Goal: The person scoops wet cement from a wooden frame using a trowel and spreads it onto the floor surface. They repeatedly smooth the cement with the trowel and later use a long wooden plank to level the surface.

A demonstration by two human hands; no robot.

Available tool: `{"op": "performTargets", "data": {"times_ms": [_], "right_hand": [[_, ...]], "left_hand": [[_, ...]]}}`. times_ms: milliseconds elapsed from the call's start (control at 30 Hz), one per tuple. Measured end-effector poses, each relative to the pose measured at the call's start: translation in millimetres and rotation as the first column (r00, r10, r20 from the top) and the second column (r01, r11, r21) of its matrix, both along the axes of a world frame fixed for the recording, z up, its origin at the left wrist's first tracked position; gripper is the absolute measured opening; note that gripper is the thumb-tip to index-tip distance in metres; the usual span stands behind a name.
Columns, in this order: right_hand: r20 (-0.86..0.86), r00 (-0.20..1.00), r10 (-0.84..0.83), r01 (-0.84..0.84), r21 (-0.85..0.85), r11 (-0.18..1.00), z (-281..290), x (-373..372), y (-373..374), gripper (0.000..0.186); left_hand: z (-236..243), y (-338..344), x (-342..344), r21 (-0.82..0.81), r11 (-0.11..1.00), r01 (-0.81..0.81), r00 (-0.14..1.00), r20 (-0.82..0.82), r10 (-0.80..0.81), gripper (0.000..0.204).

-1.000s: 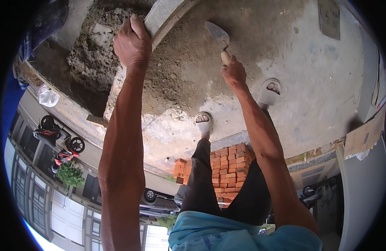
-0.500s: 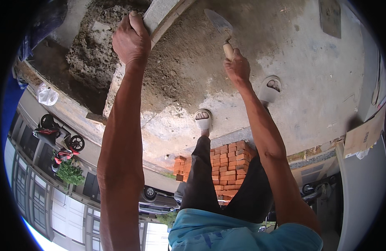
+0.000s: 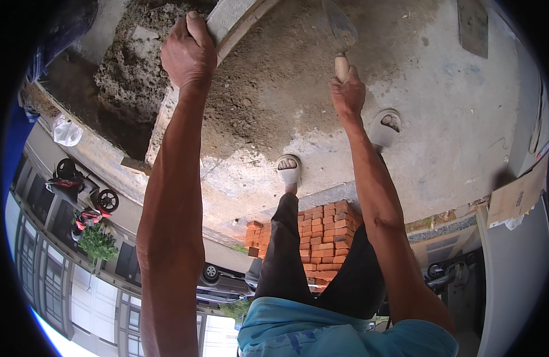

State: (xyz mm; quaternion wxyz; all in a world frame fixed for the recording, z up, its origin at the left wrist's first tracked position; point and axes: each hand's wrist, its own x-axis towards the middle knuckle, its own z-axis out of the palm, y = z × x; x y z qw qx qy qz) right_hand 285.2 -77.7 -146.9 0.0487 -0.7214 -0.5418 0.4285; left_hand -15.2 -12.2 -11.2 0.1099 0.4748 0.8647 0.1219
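In my right hand (image 3: pixel 347 94) is a trowel, its wooden handle (image 3: pixel 342 66) closed in my fingers. The trowel's metal blade (image 3: pixel 340 27) points away from me over the mortar-smeared ground. My left hand (image 3: pixel 189 53) is closed over the edge of a long, pale, mortar-crusted board (image 3: pixel 242 24), thumb on top; the undersides of the fingers are hidden. Left of the board lies a heap of wet grey-brown mortar (image 3: pixel 129 77). Loose mortar crumbs (image 3: pixel 245 110) spread over the ground to its right.
My sandalled feet (image 3: pixel 289 172) stand on the concrete floor (image 3: pixel 453 119). Behind them is a stack of red bricks (image 3: pixel 325 238). A flat grey board (image 3: pixel 472 27) lies at the far right, and cardboard (image 3: pixel 517 190) leans nearer. A white plastic bag (image 3: pixel 66 131) and parked motorcycle (image 3: pixel 69 178) are at left.
My right hand has moved right and slightly away from me with the trowel, and the blade has swung to the right. My left hand stays on the board, almost unmoved.
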Motion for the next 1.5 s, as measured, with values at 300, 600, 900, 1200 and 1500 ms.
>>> {"op": "performTargets", "data": {"times_ms": [300,600,900,1200,1500], "right_hand": [[0.165,0.861,0.481,-0.424,-0.29,0.858,12,-18,-39,0.031],[0.205,0.892,0.403,-0.375,-0.164,0.912,7,-4,-43,0.02],[-0.096,0.877,0.47,-0.475,-0.31,0.823,74,5,-117,0.034],[0.068,0.924,-0.376,0.381,-0.219,0.898,35,172,-40,0.021],[0.083,0.892,-0.443,0.451,-0.193,0.871,-21,202,40,0.022]], "left_hand": [[-4,-1,-1,0.031,0.999,0.015,0.999,-0.044,-0.014,0.056],[-3,-1,2,0.035,0.999,0.01,0.999,-0.033,-0.009,0.056],[6,2,7,-0.018,1.0,-0.001,1.0,0.0,0.001,0.055],[12,1,11,-0.027,1.0,-0.015,1.0,-0.016,0.014,0.052],[4,9,6,-0.043,0.999,-0.014,0.999,-0.034,0.012,0.052]]}}
